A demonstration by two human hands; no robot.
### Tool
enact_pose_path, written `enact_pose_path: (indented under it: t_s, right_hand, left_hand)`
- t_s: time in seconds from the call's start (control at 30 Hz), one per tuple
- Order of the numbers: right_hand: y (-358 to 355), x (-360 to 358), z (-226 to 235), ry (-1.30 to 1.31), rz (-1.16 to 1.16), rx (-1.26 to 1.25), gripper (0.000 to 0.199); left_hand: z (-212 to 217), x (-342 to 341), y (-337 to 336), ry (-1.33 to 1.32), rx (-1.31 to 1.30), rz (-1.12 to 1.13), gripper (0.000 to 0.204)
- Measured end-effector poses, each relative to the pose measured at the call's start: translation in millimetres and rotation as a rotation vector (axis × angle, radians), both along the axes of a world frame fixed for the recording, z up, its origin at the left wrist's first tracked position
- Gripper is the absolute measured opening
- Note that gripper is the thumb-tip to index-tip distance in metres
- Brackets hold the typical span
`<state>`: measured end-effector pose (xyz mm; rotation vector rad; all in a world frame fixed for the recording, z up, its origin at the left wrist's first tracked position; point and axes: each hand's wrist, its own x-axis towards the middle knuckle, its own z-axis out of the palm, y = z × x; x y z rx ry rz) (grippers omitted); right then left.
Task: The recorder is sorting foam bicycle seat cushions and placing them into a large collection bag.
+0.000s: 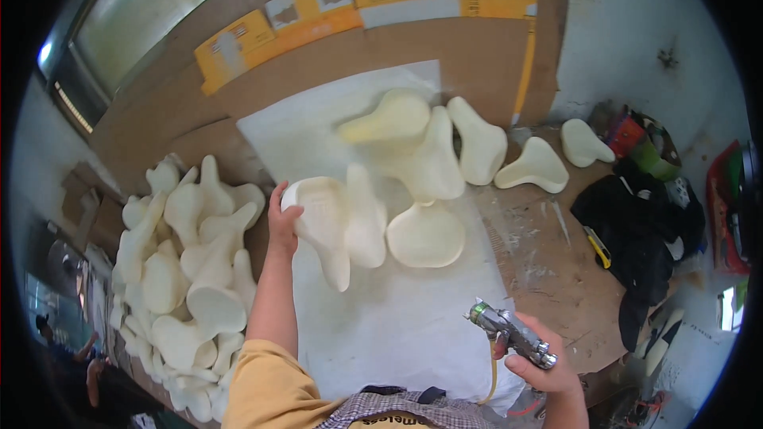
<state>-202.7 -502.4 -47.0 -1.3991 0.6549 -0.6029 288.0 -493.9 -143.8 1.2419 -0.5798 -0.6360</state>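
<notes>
Left hand: our left hand [283, 221] grips the broad end of a cream, saddle-shaped foam piece [316, 208], its fingers pinching the rim, thumb on the near face.
Right hand: our right hand [547, 356] has its fingers curled round a metal spray gun [515, 334], nozzle up and to the left; whether the trigger is pressed, we cannot tell.
Foam piece: it is over the left part of a white sheet [358, 342] on the worktop [548, 270], narrow end towards us, touching or just beside a neighbouring piece [367, 226]; we cannot tell which.
Stray spray: a squeeze at this angle could wet our left fingers or the rounded piece [427, 240], because nothing shields them from the nozzle.
Slip: we hold the piece by one edge only, so a weak pinch could let it tip against its neighbour and mark both.
Hose: the thin yellowish hose [493, 377] hangs from the gun near our clothing and could snag if we swung the gun wide.
Pile: the foam pieces heaped at left [195, 270] lean on one another, so a bump from our left forearm might bring some sliding down.
Containers: a green-sided box [661, 160] stands at the far right corner beside a red packet [626, 137]; what either holds is too small to tell. We see no paint cup on the gun.
</notes>
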Motion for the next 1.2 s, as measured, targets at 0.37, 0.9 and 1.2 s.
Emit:
enact_pose_path:
  t_s: [0.37, 0.9, 1.2]
  right_hand:
    - [22.5, 52.3, 43.8, 0.088, 0.221, -0.141, 0.051]
    - [20.0, 73.5, 24.0, -0.09, 0.016, -0.129, 0.064]
    - [13.8, 62.7, 8.0, 0.087, 0.026, -0.066, 0.058]
  left_hand:
    - [-23.5, 30.2, 121.5, 0.238, -0.274, 0.167, 0.073]
    - [-40.7, 100.8, 122.1, 0.568, -0.615, 0.376, 0.047]
    - [-116.6, -22.6, -60.0, -0.907, 0.492, -0.443, 0.058]
